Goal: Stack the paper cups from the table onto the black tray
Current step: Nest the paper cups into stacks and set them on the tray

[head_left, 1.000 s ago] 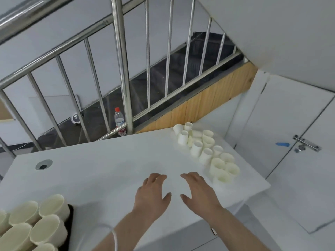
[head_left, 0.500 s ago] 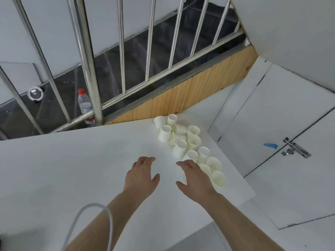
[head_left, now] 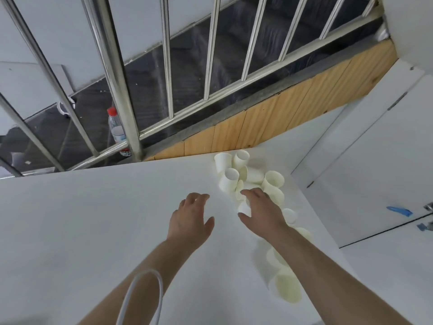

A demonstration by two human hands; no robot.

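Our right hand [head_left: 261, 212] reaches over the paper cups [head_left: 251, 178] clustered along the desk [head_left: 93, 219] edge below the railing [head_left: 121, 90], fingers spread and grasping nothing yet; one small cup [head_left: 243, 208] sits right under them. Our left hand [head_left: 191, 219] hovers beside it, relaxed and empty. We should probably pinch an upright cup by its rim, gently, since paper crushes. The cups appear empty; several lie tipped. The black tray is out of view.

I see a bunch of white paper cups [head_left: 254, 184] scattered in a loose line along the table's [head_left: 93, 219] right edge, some upright, some tipped on their sides. Tray isn't in shot.
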